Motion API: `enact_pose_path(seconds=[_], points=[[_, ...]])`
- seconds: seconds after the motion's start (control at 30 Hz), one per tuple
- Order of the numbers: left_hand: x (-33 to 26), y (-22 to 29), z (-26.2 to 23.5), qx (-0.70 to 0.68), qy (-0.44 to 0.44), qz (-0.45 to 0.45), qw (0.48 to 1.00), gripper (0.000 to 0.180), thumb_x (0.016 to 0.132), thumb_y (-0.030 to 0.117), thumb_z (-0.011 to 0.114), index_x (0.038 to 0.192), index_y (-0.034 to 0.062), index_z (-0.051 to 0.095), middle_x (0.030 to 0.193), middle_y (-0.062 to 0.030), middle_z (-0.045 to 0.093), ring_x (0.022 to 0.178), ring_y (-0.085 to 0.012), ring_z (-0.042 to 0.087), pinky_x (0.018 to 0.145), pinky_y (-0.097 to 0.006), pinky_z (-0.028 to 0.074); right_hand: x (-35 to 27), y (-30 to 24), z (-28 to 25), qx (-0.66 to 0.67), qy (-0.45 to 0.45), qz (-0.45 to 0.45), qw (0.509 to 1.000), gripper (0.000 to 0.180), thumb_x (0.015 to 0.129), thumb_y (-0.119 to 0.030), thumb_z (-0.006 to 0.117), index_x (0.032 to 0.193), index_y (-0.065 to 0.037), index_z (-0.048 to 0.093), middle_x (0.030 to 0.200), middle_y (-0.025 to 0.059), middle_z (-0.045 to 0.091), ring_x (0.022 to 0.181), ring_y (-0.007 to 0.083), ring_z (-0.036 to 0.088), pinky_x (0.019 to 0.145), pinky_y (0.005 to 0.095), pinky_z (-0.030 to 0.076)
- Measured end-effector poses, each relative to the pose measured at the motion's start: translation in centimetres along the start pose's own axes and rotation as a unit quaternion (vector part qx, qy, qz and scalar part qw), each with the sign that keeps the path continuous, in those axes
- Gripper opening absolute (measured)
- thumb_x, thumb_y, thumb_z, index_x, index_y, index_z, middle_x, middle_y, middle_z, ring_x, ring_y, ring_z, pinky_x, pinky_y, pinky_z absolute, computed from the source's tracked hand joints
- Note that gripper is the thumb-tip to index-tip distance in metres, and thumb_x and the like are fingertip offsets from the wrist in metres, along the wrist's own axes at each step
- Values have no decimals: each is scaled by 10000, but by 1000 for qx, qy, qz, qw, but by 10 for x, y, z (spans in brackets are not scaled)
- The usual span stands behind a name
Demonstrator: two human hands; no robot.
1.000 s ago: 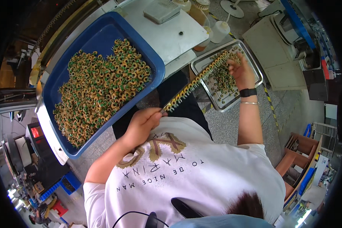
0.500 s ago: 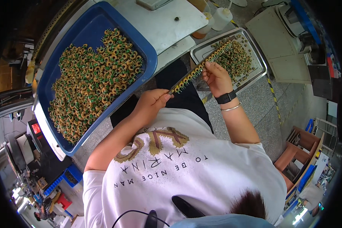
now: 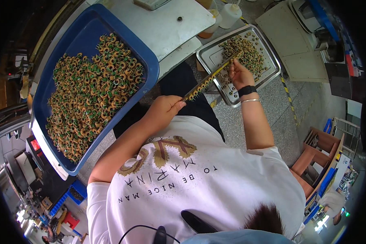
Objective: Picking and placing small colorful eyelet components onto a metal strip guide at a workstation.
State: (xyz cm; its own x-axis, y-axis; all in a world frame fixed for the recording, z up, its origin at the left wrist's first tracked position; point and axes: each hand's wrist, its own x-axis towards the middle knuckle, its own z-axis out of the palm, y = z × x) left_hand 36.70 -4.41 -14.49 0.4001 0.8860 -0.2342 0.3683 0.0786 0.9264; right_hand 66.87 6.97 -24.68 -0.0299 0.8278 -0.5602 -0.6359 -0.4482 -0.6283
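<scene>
My left hand (image 3: pixel 164 110) is closed around the near end of a long, narrow strip (image 3: pixel 216 74). The strip slants up and right from it, its far end over a shallow steel tray (image 3: pixel 202 61). A row of small ring coils with wire ends (image 3: pixel 198 90) lines the strip's lower part. Close to the far end, my right hand (image 3: pixel 240 74) pinches the strip between thumb and fingers; the fingertips partly hide what they touch there. Below that hand, loose small ring coils (image 3: pixel 248 53) are heaped and scattered in the steel tray.
A blue tub (image 3: pixel 150 69) at the left holds a large heap of green and copper-coloured coils (image 3: pixel 93 93). Behind stands a white table (image 3: pixel 162 30), with a white bottle (image 3: pixel 230 15) beyond it. A pale cabinet (image 3: pixel 288 40) is at the far right, brown shelving (image 3: pixel 313 158) nearer.
My right hand has slid up the strip, away from my left hand, to near its far end. A stretch of strip behind it now shows fewer coils. The whole view has shifted slightly.
</scene>
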Motion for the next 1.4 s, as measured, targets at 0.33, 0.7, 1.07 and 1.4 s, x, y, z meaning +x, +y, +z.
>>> enact_pose_path(seconds=[0.33, 0.7, 1.07, 1.4], points=[[-19, 0, -17, -1, 4, -30, 1000, 225, 891, 197, 513, 906, -5, 612, 587, -87, 488, 534, -171, 438, 532, -304, 374, 18, -41, -55, -22, 150, -114, 982, 270, 808, -5, 619, 1074, 11, 571, 823, 31, 590, 691, 130, 540, 604, 225, 462], [-17, 16, -26, -7, 21, -60, 998, 223, 911, 175, 497, 969, -7, 611, 646, 10, 436, 619, -68, 388, 570, -208, 347, -85, 9, 63, -170, -147, 22, 974, 252, 839, -190, 532, 986, 9, 584, 763, 49, 586, 644, 144, 533, 580, 254, 416], [-20, 23, -24, 56, 51, 10, 997, 209, 910, 159, 483, 965, 0, 607, 630, -47, 489, 603, -113, 445, 565, -247, 377, -105, 29, 97, -107, -193, 44, 974, 110, 803, -73, 498, 725, -3, 533, 605, 40, 481, 516, 137, 447, 497, 246, 371], [-18, 23, -24, 116, 38, 36, 992, 191, 907, 141, 487, 959, -10, 594, 603, -58, 485, 560, -124, 447, 539, -270, 387, -106, 31, 99, -109, -176, 42, 977, 123, 799, -66, 494, 695, -7, 522, 593, 36, 469, 518, 140, 446, 490, 257, 370]])
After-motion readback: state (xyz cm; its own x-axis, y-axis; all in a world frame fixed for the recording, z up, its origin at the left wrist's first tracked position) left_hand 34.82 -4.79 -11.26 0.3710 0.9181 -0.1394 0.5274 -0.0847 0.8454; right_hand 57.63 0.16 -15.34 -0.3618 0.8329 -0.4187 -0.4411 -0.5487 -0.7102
